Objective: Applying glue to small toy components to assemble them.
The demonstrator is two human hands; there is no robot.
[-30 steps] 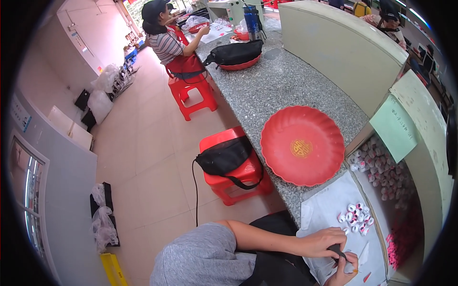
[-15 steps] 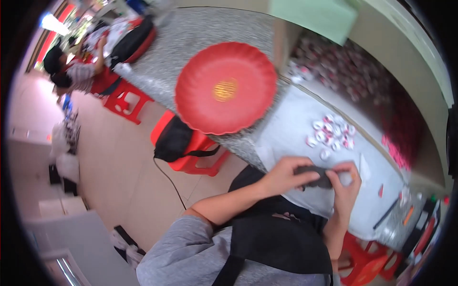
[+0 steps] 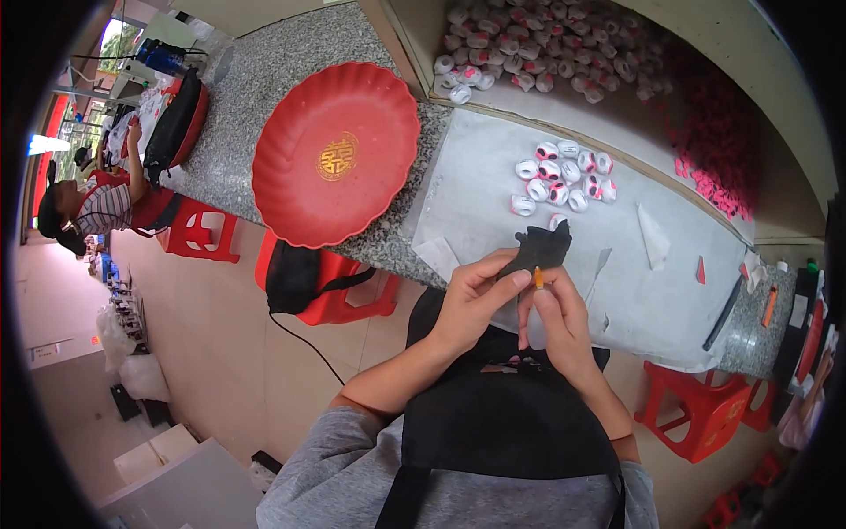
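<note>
My left hand (image 3: 476,304) is closed on a ragged dark grey cloth (image 3: 542,249), which sticks up beyond the fingertips. Close beside it, my right hand (image 3: 564,326) is closed too, its thumb and fingers pinching a small orange piece (image 3: 538,279) against the cloth's lower edge. Something pale shows below the right thumb, mostly hidden by the fingers. Just past the cloth, several small white rounded pieces with pink and black marks (image 3: 557,172) lie grouped on a white sheet (image 3: 476,185) covering the worktop.
A large red scalloped tray (image 3: 291,176) stands left on the granite counter (image 3: 300,40). Many similar white pieces (image 3: 546,44) and pink bits (image 3: 718,189) fill the shelf behind. A black stick (image 3: 723,315) lies right. Red stools (image 3: 696,410) stand below. Another person (image 3: 106,207) sits far left.
The view has swung right. The cloth, stretched between both hands before, now points up and away from them. The orange piece has come between my thumbs.
</note>
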